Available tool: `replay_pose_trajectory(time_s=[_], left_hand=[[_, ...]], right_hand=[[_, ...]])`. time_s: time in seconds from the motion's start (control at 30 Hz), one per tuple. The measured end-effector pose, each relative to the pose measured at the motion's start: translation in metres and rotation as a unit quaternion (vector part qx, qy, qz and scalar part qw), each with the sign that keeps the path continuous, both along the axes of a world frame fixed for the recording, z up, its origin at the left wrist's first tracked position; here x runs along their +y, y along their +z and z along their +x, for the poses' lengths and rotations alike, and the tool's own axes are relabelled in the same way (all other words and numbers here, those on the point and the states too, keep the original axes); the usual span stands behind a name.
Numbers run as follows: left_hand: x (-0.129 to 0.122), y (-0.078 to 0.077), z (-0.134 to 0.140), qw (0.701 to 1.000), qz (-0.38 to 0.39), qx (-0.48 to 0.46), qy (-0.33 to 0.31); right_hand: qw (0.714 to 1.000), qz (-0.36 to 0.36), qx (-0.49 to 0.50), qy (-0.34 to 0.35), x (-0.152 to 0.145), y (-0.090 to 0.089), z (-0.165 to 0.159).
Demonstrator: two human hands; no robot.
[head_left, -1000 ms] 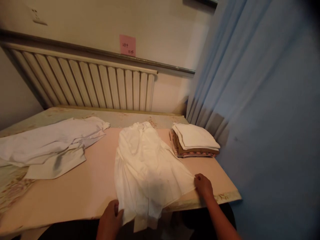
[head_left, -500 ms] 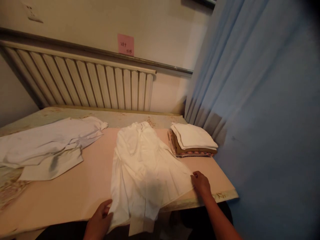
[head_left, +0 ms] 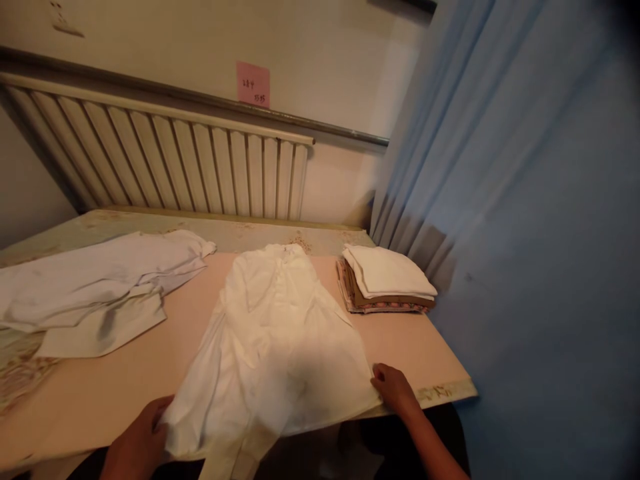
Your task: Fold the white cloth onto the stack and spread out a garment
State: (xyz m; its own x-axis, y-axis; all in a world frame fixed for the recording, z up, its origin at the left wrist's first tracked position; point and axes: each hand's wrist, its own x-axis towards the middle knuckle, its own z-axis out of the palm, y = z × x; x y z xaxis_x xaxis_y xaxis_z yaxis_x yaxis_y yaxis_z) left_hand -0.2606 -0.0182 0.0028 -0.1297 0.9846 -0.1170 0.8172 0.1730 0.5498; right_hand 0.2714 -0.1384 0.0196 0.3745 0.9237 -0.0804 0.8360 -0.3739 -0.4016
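Note:
A white shirt [head_left: 285,333] lies spread over the table's pink cover, its collar toward the wall and its hem at the near edge. At the lower left, my left hand [head_left: 140,433] pinches one bottom corner of it. My right hand [head_left: 393,387] is closed on the opposite hem corner. A sleeve [head_left: 240,447] hangs down over the front edge between the hands. Part of the shirt's lower front is blurred by a hazy spot.
Other white garments [head_left: 110,280] lie loosely on the left of the table [head_left: 100,393]. A folded stack of clothes [head_left: 387,277] sits at the right, beside a blue curtain [head_left: 525,233]. Behind stand a radiator [head_left: 200,167] and a wall with a pink note [head_left: 253,85].
My left hand has moved left and down, drawing the shirt's left side outward. My right hand has shifted slightly left and down. The shirt's lower part is spread wider, and the sleeve has swung left.

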Motion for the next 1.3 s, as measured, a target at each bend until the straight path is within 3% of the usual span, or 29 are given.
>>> replay_pose_trajectory(time_s=[0.17,0.3,0.4,0.47,0.57,0.67,0.73,0.9,1.0,1.17,1.3], left_hand=[[0.001,0.005,0.004,0.994,-0.003,0.085,-0.073],[-0.013,0.037,0.032,0.957,0.069,0.265,-0.092],[-0.014,0.052,0.056,0.938,0.097,0.322,-0.085],[-0.006,0.045,0.068,0.939,0.131,0.303,-0.097],[0.013,0.017,0.080,0.936,0.187,0.254,-0.156],[0.026,-0.011,0.084,0.932,0.211,0.225,-0.192],[0.028,-0.020,0.083,0.930,0.216,0.223,-0.195],[0.022,-0.020,0.078,0.926,0.220,0.232,-0.200],[0.021,-0.020,0.078,0.930,0.224,0.219,-0.193],[0.021,-0.021,0.080,0.940,0.216,0.195,-0.178],[0.013,-0.003,0.088,0.950,0.224,0.166,-0.139]], right_hand=[[1.000,-0.008,-0.002,0.016,-0.002,0.008,-0.005],[0.996,0.065,-0.056,-0.011,0.005,0.016,-0.010],[0.985,0.148,-0.087,-0.003,0.018,0.009,-0.021],[0.976,0.190,-0.098,0.037,0.028,-0.003,-0.032],[0.958,0.226,-0.121,0.129,0.042,-0.025,-0.046],[0.944,0.216,-0.159,0.191,0.047,-0.042,-0.051],[0.940,0.206,-0.185,0.201,0.046,-0.050,-0.046],[0.948,0.190,-0.206,0.151,0.045,-0.058,-0.026],[0.952,0.193,-0.205,0.117,0.054,-0.056,-0.030],[0.934,0.234,-0.191,0.190,0.081,-0.051,-0.067],[0.926,0.258,-0.183,0.206,0.093,-0.054,-0.091]])
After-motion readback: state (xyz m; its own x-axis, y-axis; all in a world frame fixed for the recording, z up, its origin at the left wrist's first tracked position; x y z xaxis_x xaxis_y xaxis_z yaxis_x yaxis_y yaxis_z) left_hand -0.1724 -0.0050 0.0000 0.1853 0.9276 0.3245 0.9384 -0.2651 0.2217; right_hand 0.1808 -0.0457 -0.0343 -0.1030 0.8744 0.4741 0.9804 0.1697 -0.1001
